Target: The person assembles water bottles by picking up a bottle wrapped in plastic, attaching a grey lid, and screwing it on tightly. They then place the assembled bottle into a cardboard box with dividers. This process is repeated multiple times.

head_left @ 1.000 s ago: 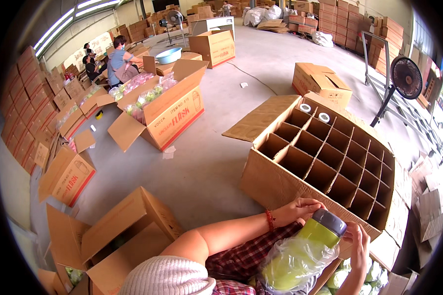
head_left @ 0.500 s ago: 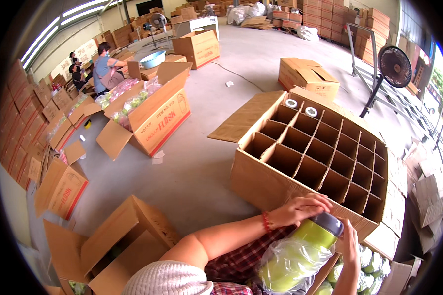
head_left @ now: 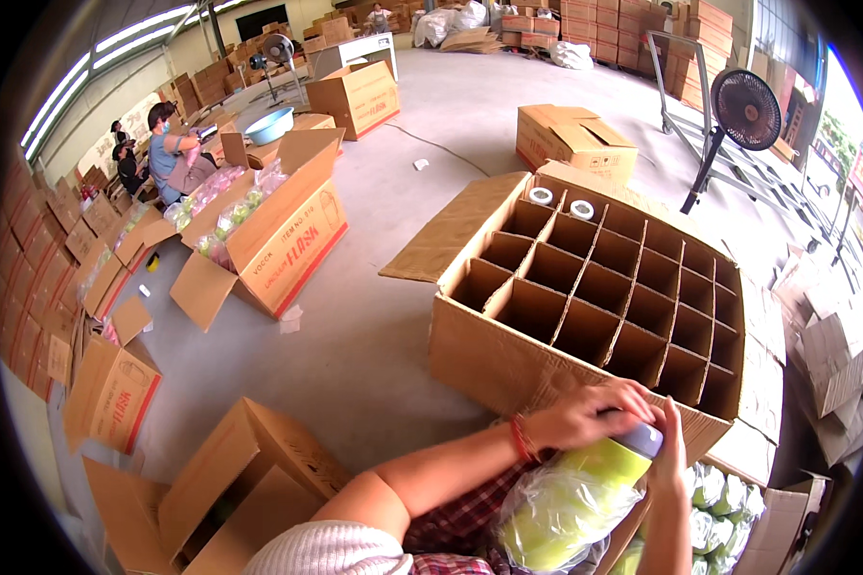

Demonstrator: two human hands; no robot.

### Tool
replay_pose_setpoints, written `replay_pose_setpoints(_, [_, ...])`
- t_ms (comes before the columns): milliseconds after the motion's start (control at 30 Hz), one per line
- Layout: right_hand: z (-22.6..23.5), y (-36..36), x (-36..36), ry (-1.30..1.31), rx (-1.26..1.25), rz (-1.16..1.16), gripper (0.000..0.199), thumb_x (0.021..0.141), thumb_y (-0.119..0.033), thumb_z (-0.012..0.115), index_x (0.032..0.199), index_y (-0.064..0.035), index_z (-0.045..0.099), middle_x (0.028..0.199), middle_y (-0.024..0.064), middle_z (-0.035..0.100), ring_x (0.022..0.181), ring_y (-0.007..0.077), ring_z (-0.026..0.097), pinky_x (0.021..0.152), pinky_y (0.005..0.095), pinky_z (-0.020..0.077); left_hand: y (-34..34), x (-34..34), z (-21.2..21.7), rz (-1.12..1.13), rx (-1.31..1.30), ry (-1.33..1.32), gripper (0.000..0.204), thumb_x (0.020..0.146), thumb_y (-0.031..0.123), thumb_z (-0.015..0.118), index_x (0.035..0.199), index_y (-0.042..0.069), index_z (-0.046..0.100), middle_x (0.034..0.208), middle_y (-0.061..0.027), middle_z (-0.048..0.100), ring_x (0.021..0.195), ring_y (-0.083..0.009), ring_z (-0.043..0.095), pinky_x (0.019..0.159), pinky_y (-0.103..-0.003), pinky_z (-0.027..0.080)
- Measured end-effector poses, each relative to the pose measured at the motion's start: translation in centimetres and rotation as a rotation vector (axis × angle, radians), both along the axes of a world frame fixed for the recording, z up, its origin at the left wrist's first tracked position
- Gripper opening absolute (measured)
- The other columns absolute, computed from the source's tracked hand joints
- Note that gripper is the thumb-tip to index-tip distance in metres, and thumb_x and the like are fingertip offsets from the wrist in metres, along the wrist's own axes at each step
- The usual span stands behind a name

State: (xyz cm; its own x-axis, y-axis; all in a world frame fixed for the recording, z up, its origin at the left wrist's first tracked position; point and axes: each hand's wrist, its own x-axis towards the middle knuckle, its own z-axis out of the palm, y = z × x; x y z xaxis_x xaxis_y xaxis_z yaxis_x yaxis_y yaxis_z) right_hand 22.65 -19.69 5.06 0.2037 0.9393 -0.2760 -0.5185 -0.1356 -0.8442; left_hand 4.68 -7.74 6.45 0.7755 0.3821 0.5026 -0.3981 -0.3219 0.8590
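A lime-green vacuum flask (head_left: 571,503) with a grey lid (head_left: 640,439) leans tilted in front of me, its lower body wrapped in a clear plastic bag. My left hand (head_left: 599,414), a red bracelet at its wrist, curls over the top of the lid. On the lid's other side, my right hand (head_left: 671,448) holds it with the fingers close along the rim. Just beyond both hands stands a large open carton (head_left: 508,350) with cardboard dividers (head_left: 585,278). Two white rolls of tape (head_left: 581,209) lie at its far corner.
Bagged green flasks (head_left: 724,513) fill a box at lower right. An open carton (head_left: 288,446) stands at lower left, another with bagged goods (head_left: 292,244) beyond it. A closed carton (head_left: 575,144) and a black fan (head_left: 746,110) are farther off. A person (head_left: 173,158) sits at far left.
My left hand has shifted over the lid, its fingers now bent more across the top. The flask stays between my hands. The whole view has swung slightly to the right.
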Motion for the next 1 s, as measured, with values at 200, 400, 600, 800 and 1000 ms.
replay_pose_setpoints(200, [5.7, -1.9, -0.7, -0.778, -0.058, 0.02, 0.06, 0.097, -0.05, 0.043, 0.112, 0.0043, 0.063, 0.107, 0.0183, 0.067, 0.099, 0.0249, 0.065, 0.088, 0.0348, 0.0497, 1.2, -1.3, -4.1, -0.233, -0.668, 0.022, 0.027, 0.102, 0.026, 0.048, 0.108, 0.004, 0.061, 0.116, -0.0074, 0.062, 0.116, -0.0185, 0.055, 0.104, -0.038, 0.039])
replay_pose_setpoints(400, [-1.6, 1.9, -0.5, -0.132, -0.04, -0.172, 0.051, 0.097, -0.046, 0.046, 0.118, -0.0014, 0.058, 0.107, 0.0158, 0.064, 0.101, 0.0224, 0.063, 0.09, 0.0354, 0.0507, -5.1, 1.6, 5.4, 0.35, 0.53, 0.181, 0.027, 0.093, 0.023, 0.061, 0.114, 0.006, 0.061, 0.109, -0.0155, 0.062, 0.101, -0.0324, 0.057, 0.095, -0.045, 0.039])
replay_pose_setpoints(600, [-0.2, -1.5, -0.9, 0.063, -0.045, -0.191, 0.054, 0.099, -0.046, 0.041, 0.124, -0.001, 0.054, 0.116, 0.0125, 0.061, 0.108, 0.0219, 0.06, 0.094, 0.0344, 0.0478, -1.6, 1.4, 2.3, 0.09, 0.309, 0.116, 0.025, 0.093, 0.02, 0.06, 0.114, 0.008, 0.064, 0.115, -0.0095, 0.062, 0.12, -0.0303, 0.049, 0.105, -0.045, 0.032])
replay_pose_setpoints(800, [7.9, -2.8, -2.9, -1.066, -0.14, 0.116, 0.062, 0.099, -0.05, 0.038, 0.114, 0.0064, 0.06, 0.091, 0.0196, 0.069, 0.087, 0.0253, 0.067, 0.084, 0.0363, 0.0495, 1.4, -2.2, -3.0, -0.292, -0.478, -0.092, 0.024, 0.098, 0.016, 0.053, 0.118, 0.007, 0.064, 0.124, -0.0075, 0.061, 0.136, -0.0284, 0.038, 0.115, -0.043, 0.024])
replay_pose_setpoints(1000, [1.3, 3.1, -0.7, 0.021, -0.052, -0.007, 0.063, 0.098, -0.05, 0.037, 0.113, 0.0064, 0.061, 0.104, 0.0212, 0.066, 0.098, 0.0272, 0.064, 0.088, 0.0379, 0.0506, -1.6, 0.8, 3.3, 0.125, 0.201, 0.083, 0.027, 0.093, 0.025, 0.06, 0.111, 0.005, 0.064, 0.107, -0.0149, 0.065, 0.11, -0.0294, 0.059, 0.098, -0.042, 0.042])
